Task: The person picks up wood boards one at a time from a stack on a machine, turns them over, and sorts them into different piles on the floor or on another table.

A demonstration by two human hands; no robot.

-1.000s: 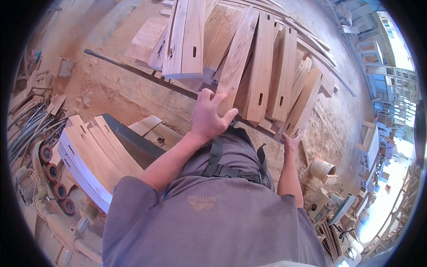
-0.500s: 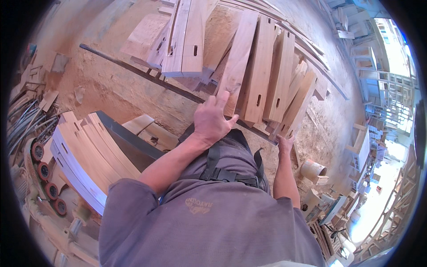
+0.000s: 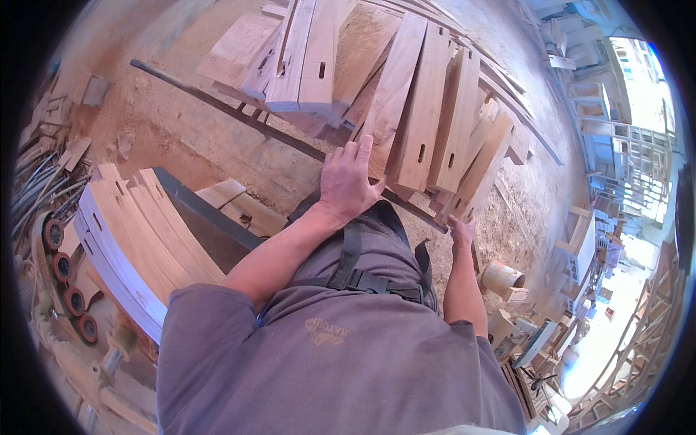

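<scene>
My left hand (image 3: pixel 350 177) is at the near end of a plain wooden board (image 3: pixel 391 94), its thumb and fingers around the end and the index finger stretched along the face. Farther right, my right hand (image 3: pixel 462 232) grips the near end of a slotted wooden board (image 3: pixel 487 163) at the right of the row; its fingers are partly hidden. Between them lie two more slotted boards (image 3: pixel 423 116) (image 3: pixel 457 123), side by side and tilted. Left of my left hand is a pair of slotted boards (image 3: pixel 308 65) lying on other pieces.
A dark metal bar (image 3: pixel 217 110) runs beneath the boards. At the left, a stack of curved wooden pieces (image 3: pixel 138 239) lies near a machine with several round rollers (image 3: pixel 61 267). A cylindrical bucket (image 3: pixel 502 279) stands at the right, with furniture frames (image 3: pixel 631 167) beyond.
Both hands stay at the board ends, with only small shifts. The view has moved slightly, and the left hand's fingers sit a little higher on the board.
</scene>
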